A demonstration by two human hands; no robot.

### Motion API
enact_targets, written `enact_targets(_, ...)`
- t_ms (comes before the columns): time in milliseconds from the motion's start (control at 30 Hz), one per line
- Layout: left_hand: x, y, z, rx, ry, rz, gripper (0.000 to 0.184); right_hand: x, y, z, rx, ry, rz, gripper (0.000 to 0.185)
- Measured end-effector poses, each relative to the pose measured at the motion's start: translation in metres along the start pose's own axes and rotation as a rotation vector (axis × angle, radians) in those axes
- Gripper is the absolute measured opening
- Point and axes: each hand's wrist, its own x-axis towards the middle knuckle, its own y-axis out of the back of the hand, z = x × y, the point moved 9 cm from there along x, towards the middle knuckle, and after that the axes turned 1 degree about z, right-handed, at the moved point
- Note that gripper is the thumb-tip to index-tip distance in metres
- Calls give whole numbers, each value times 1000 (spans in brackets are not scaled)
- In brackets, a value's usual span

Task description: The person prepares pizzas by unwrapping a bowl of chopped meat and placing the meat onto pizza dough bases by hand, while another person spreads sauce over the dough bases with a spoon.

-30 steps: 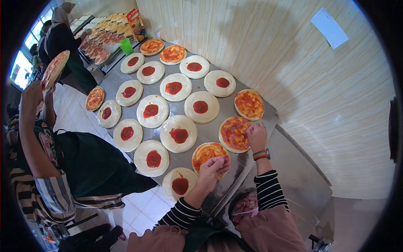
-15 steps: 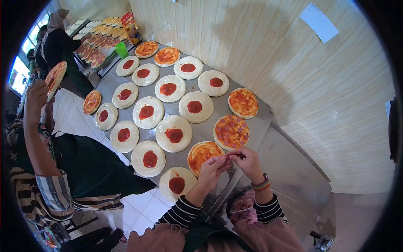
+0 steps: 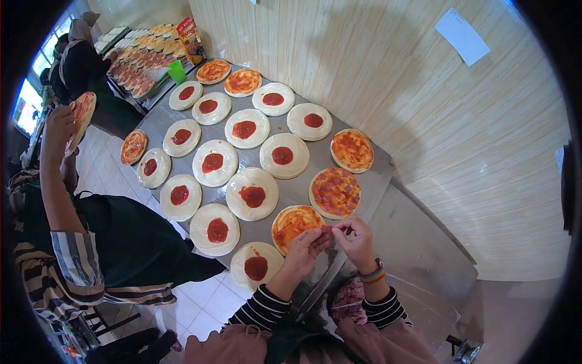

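My left hand (image 3: 306, 250) is closed, palm partly up, with fingers curled round small reddish meat pieces (image 3: 328, 229). My right hand (image 3: 357, 244) pinches at the same pieces with thumb and fingertips; the two hands almost meet. Below them, at the table's near edge, lies a sauce-covered pizza base (image 3: 290, 225), partly hidden by my left hand. Just beyond my hands is a pizza base with sauce and scattered pink meat squares (image 3: 335, 193). Under my right wrist sits a plastic bag of chopped pink meat (image 3: 350, 303).
Several dough rounds with a sauce blob (image 3: 251, 193) cover the metal table (image 3: 379, 176). At left, a co-worker's hand (image 3: 59, 124) holds up a sauced base (image 3: 82, 118). A green cup (image 3: 177, 73), a red packet (image 3: 190, 40) and trays of topped bases (image 3: 134, 79) stand at the back.
My fingertips have drawn slightly apart, with the reddish pieces showing more between them. The co-worker's raised base has turned and shifted slightly. The view has moved a little.
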Motion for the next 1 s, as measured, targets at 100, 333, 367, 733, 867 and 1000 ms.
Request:
enact_targets(100,0,4,2,39,-21,24,18,10,11,46,20,-135,94,8)
enact_targets(333,-5,6,4,84,-36,49,19,44,4,121,-685,-260,24,8)
enact_targets(367,-6,7,4,101,-24,60,18,44,3,124,-765,-281,3,8)
enact_targets(733,3,12,4,133,-65,71,14,25,-16,32,-59,-170,-193,13)
enact_targets(867,5,14,0,161,-55,127,14,20,-29,27,-10,-190,-352,13)
enact_targets(1000,2,18,0,158,-40,114,18,41,-15,76,-146,-133,-129,10)
